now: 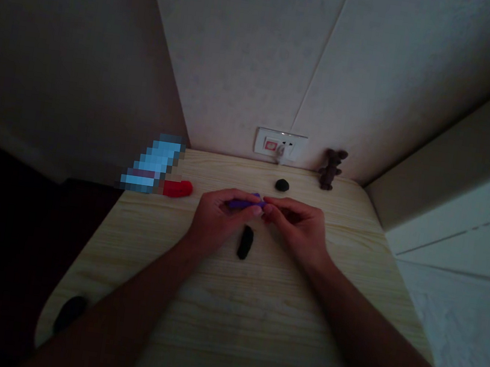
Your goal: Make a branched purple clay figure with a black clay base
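Observation:
My left hand (pixel 220 213) is closed around a purple piece of what looks like modelling clay (pixel 240 203), held between thumb and fingers. Facing it, my right hand (pixel 298 224) pinches at the right end of the purple clay, and the fingertips of both hands meet there. A bit of dark red (pixel 267 217) shows just under my right fingertips; its shape is mostly hidden. On the table below the hands lies an elongated black lump (pixel 245 243). Beyond them rests a small round black lump (pixel 282 185).
A red lump (pixel 178 188) lies left of my hands, beside a bright blurred-out screen (pixel 151 164). A brown bear-like figure (pixel 331 169) stands at the back right. A wall socket (pixel 280 145) holds a plug. One dark round object (pixel 70 312) sits near the table's (pixel 261 325) front left edge.

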`<state>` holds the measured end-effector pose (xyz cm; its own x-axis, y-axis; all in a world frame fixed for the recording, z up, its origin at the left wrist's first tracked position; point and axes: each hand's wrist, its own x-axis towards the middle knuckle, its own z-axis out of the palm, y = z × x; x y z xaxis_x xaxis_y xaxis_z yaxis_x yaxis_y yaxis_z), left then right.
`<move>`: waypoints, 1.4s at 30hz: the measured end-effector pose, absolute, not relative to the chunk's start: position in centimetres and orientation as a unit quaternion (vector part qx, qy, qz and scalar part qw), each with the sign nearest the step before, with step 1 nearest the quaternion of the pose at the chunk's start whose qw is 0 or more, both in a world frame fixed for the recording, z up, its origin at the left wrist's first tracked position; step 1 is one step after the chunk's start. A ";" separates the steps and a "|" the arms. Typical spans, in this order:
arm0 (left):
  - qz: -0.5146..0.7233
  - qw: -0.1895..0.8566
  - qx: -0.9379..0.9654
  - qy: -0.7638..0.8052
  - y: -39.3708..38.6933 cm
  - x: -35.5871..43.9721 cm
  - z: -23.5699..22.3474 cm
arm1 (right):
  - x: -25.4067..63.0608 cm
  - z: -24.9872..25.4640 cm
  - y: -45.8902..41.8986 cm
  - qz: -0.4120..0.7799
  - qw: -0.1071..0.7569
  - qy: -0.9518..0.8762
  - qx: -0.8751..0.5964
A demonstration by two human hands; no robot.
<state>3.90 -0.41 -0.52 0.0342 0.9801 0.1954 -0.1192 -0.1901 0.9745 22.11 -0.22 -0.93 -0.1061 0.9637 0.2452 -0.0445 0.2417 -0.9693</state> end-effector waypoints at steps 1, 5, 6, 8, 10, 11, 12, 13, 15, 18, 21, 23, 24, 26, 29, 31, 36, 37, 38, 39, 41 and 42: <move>0.565 0.486 0.528 0.408 -0.4 3.9 -0.5 | 22.1 -1.0 -0.2 0.479 0.536 -0.569 -0.398; 0.564 0.481 0.526 0.417 -0.4 3.9 -0.6 | 22.1 -1.0 0.0 0.511 0.540 -0.544 -0.389; 0.562 0.481 0.527 0.420 -0.4 3.9 -0.6 | 22.1 -1.0 0.0 0.518 0.539 -0.540 -0.386; 0.558 0.480 0.527 0.424 -0.4 3.9 -0.6 | 22.1 -0.9 0.0 0.526 0.537 -0.536 -0.384; 0.556 0.483 0.526 0.426 -0.5 3.9 -0.6 | 22.1 -0.8 0.0 0.524 0.536 -0.536 -0.390; 0.555 0.484 0.526 0.426 -0.5 3.9 -0.6 | 22.1 -0.8 0.0 0.520 0.536 -0.537 -0.392; 0.555 0.484 0.526 0.426 -0.5 3.9 -0.6 | 22.1 -0.9 0.0 0.516 0.537 -0.539 -0.394; 0.554 0.484 0.527 0.426 -0.5 3.9 -0.5 | 22.1 -0.9 0.0 0.512 0.538 -0.540 -0.396; 0.556 0.481 0.528 0.426 -0.5 3.9 -0.5 | 22.1 -1.0 0.0 0.508 0.541 -0.542 -0.396; 0.556 0.484 0.525 0.426 -0.5 3.9 -0.5 | 22.2 -1.1 0.0 0.502 0.540 -0.550 -0.391; 0.558 0.492 0.516 0.424 -0.5 3.9 -0.6 | 22.3 -1.0 0.0 0.466 0.538 -0.585 -0.389; 0.561 0.498 0.510 0.421 -0.6 3.9 -0.6 | 22.4 -0.7 -0.1 0.415 0.547 -0.618 -0.384; 0.561 0.500 0.508 0.421 -0.6 3.9 -0.7 | 22.4 -0.6 -0.1 0.386 0.552 -0.634 -0.380; 0.562 0.497 0.509 0.422 -0.6 3.9 -0.7 | 22.5 -0.6 -0.1 0.351 0.553 -0.653 -0.379; 0.558 0.487 0.518 0.428 -0.6 3.9 -0.5 | 22.4 -0.7 -0.1 0.394 0.543 -0.630 -0.391; 0.555 0.483 0.524 0.429 -0.7 3.9 -0.4 | 22.4 -0.9 -0.1 0.447 0.534 -0.599 -0.395; 0.552 0.499 0.529 0.407 -0.5 3.9 -0.4 | 22.5 -1.1 0.1 0.497 0.537 -0.570 -0.373; 0.549 0.504 0.531 0.404 -0.5 3.9 -0.5 | 22.5 -1.1 0.1 0.497 0.537 -0.572 -0.371; 0.546 0.506 0.532 0.404 -0.5 3.9 -0.5 | 22.5 -1.1 0.1 0.496 0.534 -0.577 -0.369; 0.542 0.507 0.533 0.405 -0.5 3.9 -0.6 | 22.5 -1.1 0.1 0.494 0.532 -0.581 -0.368; 0.539 0.506 0.535 0.409 -0.5 3.9 -0.8 | 22.6 -1.2 0.2 0.492 0.530 -0.587 -0.365; 0.538 0.505 0.536 0.409 -0.5 3.8 -0.8 | 22.6 -1.2 0.2 0.491 0.530 -0.589 -0.364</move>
